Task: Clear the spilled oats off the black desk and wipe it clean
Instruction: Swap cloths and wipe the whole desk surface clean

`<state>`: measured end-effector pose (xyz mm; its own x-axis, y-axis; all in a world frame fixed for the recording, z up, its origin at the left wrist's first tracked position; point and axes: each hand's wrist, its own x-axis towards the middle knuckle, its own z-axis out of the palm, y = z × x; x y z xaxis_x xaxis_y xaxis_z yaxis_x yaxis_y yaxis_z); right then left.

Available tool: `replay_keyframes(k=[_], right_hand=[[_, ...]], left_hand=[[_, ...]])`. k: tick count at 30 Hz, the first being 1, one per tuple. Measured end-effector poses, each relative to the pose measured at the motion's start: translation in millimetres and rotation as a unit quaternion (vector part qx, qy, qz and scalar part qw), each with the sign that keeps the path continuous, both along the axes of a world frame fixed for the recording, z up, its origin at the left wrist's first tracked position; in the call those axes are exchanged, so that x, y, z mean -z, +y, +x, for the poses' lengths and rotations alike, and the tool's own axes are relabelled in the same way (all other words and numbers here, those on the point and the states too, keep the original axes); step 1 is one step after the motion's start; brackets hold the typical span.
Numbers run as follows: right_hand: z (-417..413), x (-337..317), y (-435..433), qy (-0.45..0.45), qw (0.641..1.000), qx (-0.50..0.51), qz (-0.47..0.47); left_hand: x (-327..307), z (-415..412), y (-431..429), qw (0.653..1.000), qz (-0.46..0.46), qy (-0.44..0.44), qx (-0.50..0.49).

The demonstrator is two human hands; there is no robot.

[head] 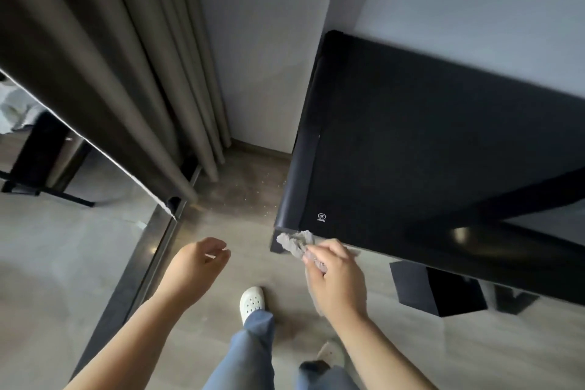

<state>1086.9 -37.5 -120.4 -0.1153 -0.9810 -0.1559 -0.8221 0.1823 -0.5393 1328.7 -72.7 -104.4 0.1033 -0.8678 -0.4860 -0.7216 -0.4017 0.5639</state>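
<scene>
Right grip (337, 275) around cloth (294, 242) at desk (427, 152)

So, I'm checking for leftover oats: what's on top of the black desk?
The black desk top shows only a white printed mark; no oats visible. The right hand holds a grey cloth at its near corner, hiding that bit of edge.

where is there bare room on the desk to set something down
The whole desk top shows bare, from the wall to the near edge. Only the near left corner is crowded, where the right hand holds the cloth.
</scene>
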Motion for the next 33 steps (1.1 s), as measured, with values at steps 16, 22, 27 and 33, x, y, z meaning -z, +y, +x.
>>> replay_keyframes(k=[16, 22, 27, 33], right_hand=[[-281.1, -167.6, 159.1, -0.158, 0.903, 0.364, -0.163], [-381.4, -214.4, 241.5, -0.149, 0.845, 0.453, -0.241], [-432.5, -225.8, 282.7, -0.128, 0.794, 0.526, -0.278], [-490.0, -226.4, 290.8, -0.101, 0.758, 0.578, -0.286]], left_hand=[[-129.0, -285.8, 64.4, 0.956, -0.13, 0.086, 0.249], [-174.6, -418.0, 100.2, 0.912, -0.156, 0.132, 0.356], [-186.3, -490.3, 107.1, 0.882, -0.155, 0.153, 0.419], [-184.5, -577.8, 83.6, 0.845, -0.142, 0.17, 0.487]])
